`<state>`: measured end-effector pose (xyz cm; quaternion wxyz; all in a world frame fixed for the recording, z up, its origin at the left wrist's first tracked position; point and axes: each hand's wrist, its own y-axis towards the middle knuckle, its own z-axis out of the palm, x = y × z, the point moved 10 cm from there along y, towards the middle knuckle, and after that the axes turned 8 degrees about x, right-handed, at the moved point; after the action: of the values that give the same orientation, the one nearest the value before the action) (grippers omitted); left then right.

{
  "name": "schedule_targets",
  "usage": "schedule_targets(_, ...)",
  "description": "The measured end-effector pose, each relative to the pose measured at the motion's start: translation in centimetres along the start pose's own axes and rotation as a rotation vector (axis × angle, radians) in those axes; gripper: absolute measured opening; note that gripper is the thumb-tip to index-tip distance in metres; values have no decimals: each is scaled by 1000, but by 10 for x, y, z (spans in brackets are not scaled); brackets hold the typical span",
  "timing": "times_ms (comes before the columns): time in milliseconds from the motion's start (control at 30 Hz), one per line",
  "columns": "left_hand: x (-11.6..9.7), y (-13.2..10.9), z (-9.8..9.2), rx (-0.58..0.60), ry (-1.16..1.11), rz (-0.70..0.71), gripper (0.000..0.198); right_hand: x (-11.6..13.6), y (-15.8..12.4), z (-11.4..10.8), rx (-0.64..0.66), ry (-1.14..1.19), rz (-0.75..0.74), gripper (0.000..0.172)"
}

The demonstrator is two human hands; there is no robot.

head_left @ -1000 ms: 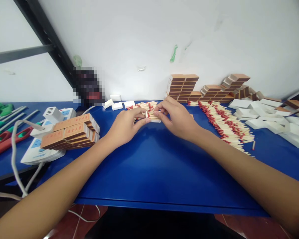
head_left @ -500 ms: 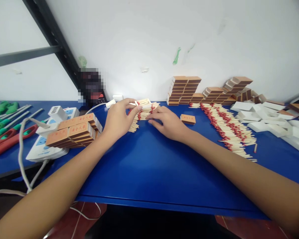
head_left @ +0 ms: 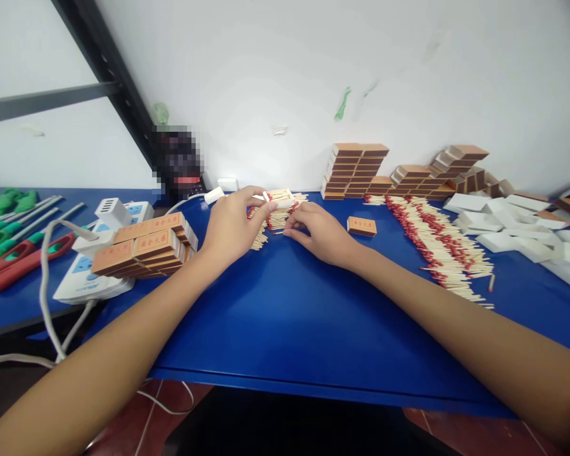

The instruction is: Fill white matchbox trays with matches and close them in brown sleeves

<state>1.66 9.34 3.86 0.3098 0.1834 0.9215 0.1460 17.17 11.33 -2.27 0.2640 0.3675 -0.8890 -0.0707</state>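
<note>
Presumably for steadiness, the left hand [head_left: 232, 221] pinches the white tray [head_left: 285, 203] by its end; the right hand [head_left: 317, 232] seemingly pinches one match [head_left: 278, 233]

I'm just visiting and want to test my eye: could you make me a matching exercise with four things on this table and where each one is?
Things:
1. Small white tray
2. Lone matchbox
3. Tall matchbox stack
4. Power strip

Places:
A. On the blue table, beside the right hand, apart from the wall
B. On the left side, among white cords
C. Held by the left hand
D. At the back, by the wall

Pairs: 1-C, 2-A, 3-D, 4-B
</note>
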Motion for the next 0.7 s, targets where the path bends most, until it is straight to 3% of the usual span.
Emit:
schedule_targets(100,1,0,1,8,18,2,28,-3,0,1,20,18,21,9)
schedule_targets(200,1,0,3,18,35,3,28,-2,-1,0,27,33,21,1)
schedule_targets(300,2,0,4,25,38,-3,28,0,-1,0,37,21,7,9)
schedule_targets(700,1,0,6,35,44,8,29,-1,-5,-2,62,-5,41,8)
